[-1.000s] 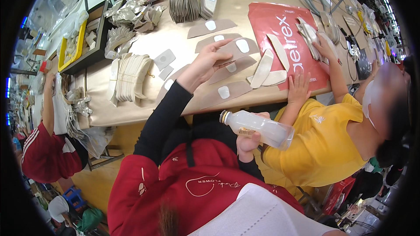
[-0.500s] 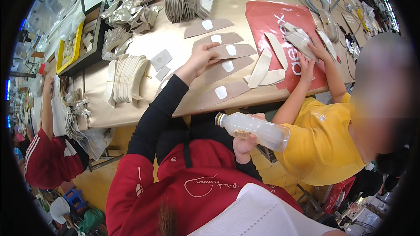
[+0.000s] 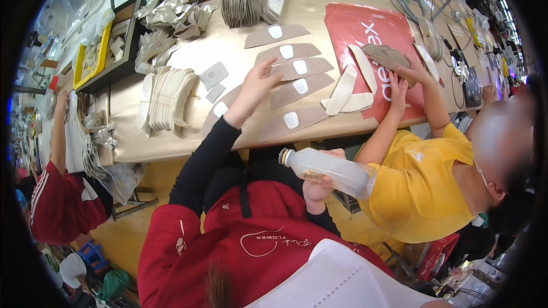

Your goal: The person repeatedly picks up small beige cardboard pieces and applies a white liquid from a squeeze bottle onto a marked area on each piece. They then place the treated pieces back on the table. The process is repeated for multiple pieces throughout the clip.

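Head view: my right hand (image 3: 317, 188) is clasping a bottle (image 3: 337, 173), my left hand (image 3: 254, 87) hanging unclenched beside a probably bendy taupe piece (image 3: 315, 67), best pinched edgewise.

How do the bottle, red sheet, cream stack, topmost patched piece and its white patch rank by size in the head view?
1. Red sheet
2. Bottle and cream stack: too alike to rank
3. Topmost patched piece
4. White patch
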The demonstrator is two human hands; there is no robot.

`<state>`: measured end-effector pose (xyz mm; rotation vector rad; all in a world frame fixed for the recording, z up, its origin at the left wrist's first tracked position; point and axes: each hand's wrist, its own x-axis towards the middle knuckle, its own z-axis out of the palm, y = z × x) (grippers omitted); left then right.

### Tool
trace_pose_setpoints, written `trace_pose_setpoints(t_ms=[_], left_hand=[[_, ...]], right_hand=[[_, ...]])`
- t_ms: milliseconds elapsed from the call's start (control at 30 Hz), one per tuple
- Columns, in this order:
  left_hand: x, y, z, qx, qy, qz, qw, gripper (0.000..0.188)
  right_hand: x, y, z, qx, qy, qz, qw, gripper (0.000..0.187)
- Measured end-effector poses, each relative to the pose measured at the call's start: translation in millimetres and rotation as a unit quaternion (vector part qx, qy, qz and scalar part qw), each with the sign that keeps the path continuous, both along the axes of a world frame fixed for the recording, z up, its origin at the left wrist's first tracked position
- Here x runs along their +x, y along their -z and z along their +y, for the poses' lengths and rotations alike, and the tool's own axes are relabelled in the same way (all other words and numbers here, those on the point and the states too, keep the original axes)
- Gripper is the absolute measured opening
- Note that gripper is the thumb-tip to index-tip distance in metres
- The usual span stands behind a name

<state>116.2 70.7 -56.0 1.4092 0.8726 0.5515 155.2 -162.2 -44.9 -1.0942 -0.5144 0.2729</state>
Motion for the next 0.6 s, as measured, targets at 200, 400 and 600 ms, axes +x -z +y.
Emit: trace_pose_setpoints(t_ms=[200, 400, 600], left_hand=[[-79, -28, -24, 0.256, -0.043, 0.099, 0.961, 0.043], [-132, -5, -42, 0.312, -0.089, 0.28, 0.903, 0.054], [-131, 0, -51, 0.382, -0.127, 0.243, 0.883, 0.046]], right_hand=[[-1, 1, 3, 0.002, 0.024, -0.015, 1.0, 0.065], [-10, -1, 8, -0.002, -0.046, -0.017, 0.999, 0.06], [-18, -4, 12, -0.028, -0.066, -0.081, 0.994, 0.061]])
